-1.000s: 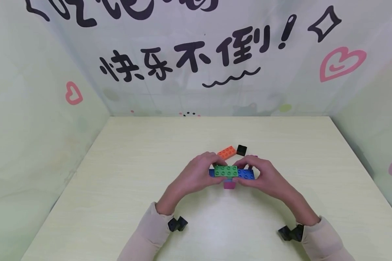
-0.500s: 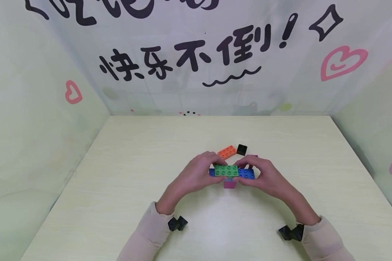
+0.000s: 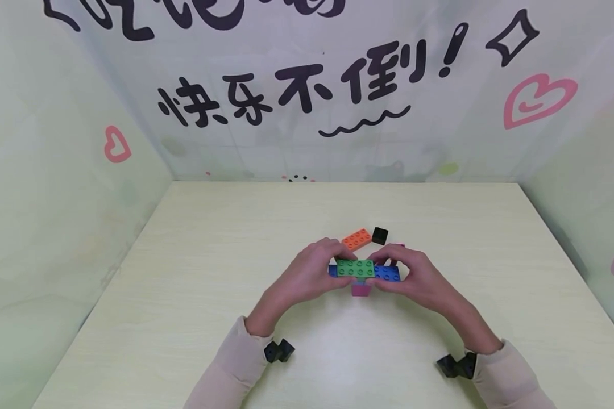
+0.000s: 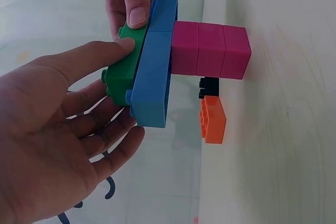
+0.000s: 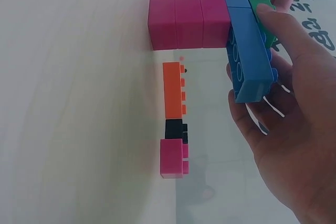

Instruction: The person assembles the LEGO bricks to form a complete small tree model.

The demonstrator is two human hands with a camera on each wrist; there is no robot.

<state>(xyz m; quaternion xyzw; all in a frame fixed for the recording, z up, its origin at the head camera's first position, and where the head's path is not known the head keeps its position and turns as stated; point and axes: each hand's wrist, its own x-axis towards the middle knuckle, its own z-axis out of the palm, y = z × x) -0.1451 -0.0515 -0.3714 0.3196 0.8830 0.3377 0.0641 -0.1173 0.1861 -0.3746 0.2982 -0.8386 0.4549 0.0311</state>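
Note:
A green brick (image 3: 355, 268) lies across the middle of two blue bricks (image 4: 151, 77) set end to end. They stand on an upright column of pink bricks (image 5: 189, 22) that rests on the table. My left hand (image 3: 307, 271) pinches the green brick from the left, thumb on its near side and fingers behind. From the right, my right hand (image 3: 414, 275) pinches its other end, with the thumb close to the left one. A thin dark line runs between green and blue in the left wrist view; I cannot tell if the studs are fully pressed in.
Behind the hands an orange brick (image 3: 356, 239) lies on the table (image 3: 225, 238), with a small black brick (image 3: 380, 236) beside it. A loose pink brick (image 5: 171, 158) sits next to the black one, mostly hidden by the right hand in the head view. Printed cloth walls surround the table.

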